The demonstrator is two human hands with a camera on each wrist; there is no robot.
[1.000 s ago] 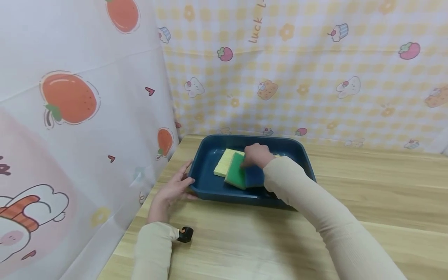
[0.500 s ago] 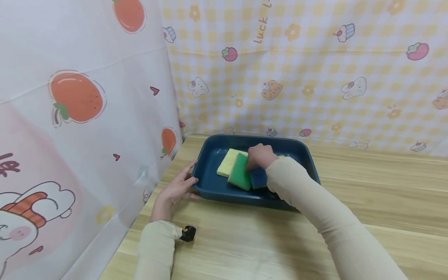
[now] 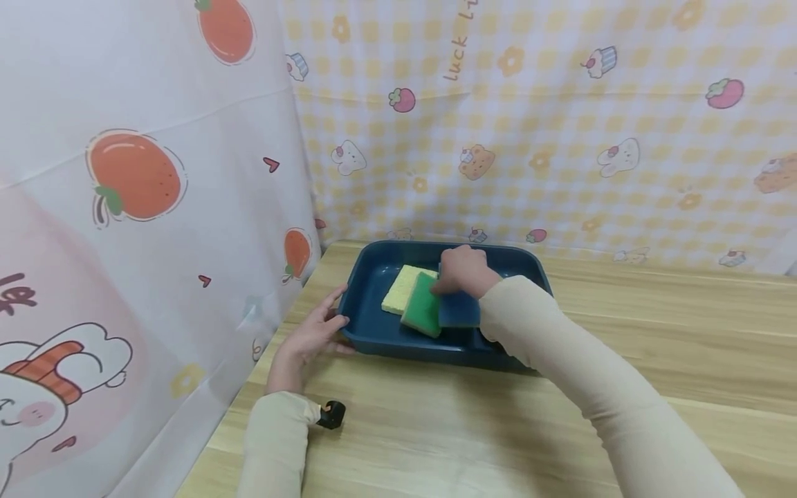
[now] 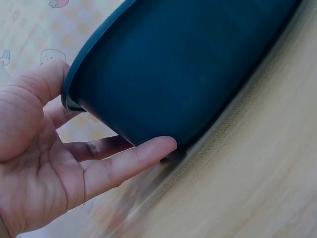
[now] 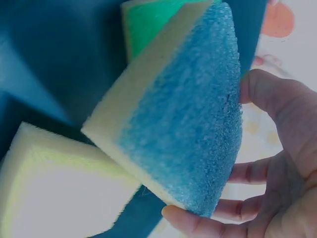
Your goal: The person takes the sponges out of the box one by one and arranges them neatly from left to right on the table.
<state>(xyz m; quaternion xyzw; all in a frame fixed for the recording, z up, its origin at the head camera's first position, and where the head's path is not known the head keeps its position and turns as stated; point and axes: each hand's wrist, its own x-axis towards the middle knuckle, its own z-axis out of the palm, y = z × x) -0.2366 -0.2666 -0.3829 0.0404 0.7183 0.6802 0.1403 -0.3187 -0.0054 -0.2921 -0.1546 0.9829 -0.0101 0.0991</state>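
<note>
My left hand [image 3: 309, 337] grips the left corner of a dark blue rectangular tray [image 3: 398, 348]. In the left wrist view the thumb is over the rim and the fingers lie along the outer wall [image 4: 163, 74]. My right hand [image 3: 467, 271] reaches into the tray and holds a blue-faced sponge [image 5: 185, 114] with pale foam backing, pinched between thumb and fingers at its edges. Tilted beside it is a green-faced sponge [image 3: 423, 306], overlapping a pale yellow sponge [image 3: 400, 287]. Another pale yellow sponge [image 5: 64, 188] shows at lower left in the right wrist view; the right arm hides it in the head view.
The tray stands on a light wood-grain table [image 3: 405, 429], near its back edge. A checked curtain [image 3: 560, 138] hangs behind, and a white printed curtain [image 3: 205, 180] along the left side. A black wrist mount [image 3: 332, 414] sits at the left cuff.
My right hand has risen slightly and shifted a little right with the blue sponge, whose face has turned. The left hand keeps its grip on the tray; the head view shifts slightly.
</note>
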